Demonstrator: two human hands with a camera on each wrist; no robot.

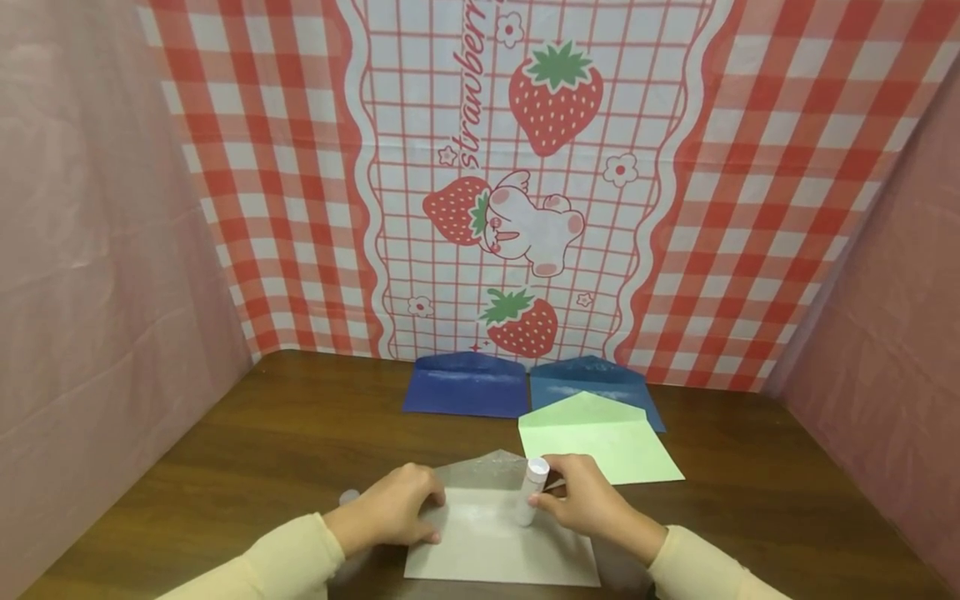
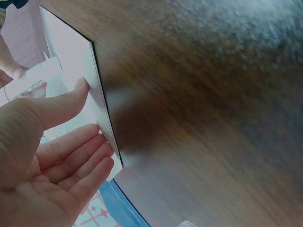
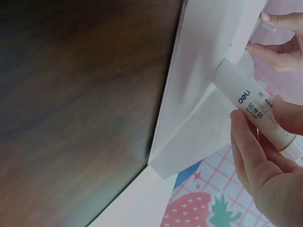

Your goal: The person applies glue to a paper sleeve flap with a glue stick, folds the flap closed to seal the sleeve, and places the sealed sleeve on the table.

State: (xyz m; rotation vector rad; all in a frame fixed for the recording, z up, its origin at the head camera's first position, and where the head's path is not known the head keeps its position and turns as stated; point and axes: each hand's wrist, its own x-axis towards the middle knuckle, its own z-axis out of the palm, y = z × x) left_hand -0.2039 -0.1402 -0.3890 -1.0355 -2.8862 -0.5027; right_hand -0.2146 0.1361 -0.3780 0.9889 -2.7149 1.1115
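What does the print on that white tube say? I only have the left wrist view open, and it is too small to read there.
Observer: In the right wrist view, the glue stick reads "deli" and "SIMPLE GLUE STICK".
Reviewer: How many more envelopes are there, beyond the pale envelope?
Observer: Three in the head view: a dark blue envelope, a teal envelope and a light green envelope.
Reviewer: And the right hand? My view cuts it off.
Observer: The right wrist view shows its thumb and curled fingers gripping the tube from opposite sides.
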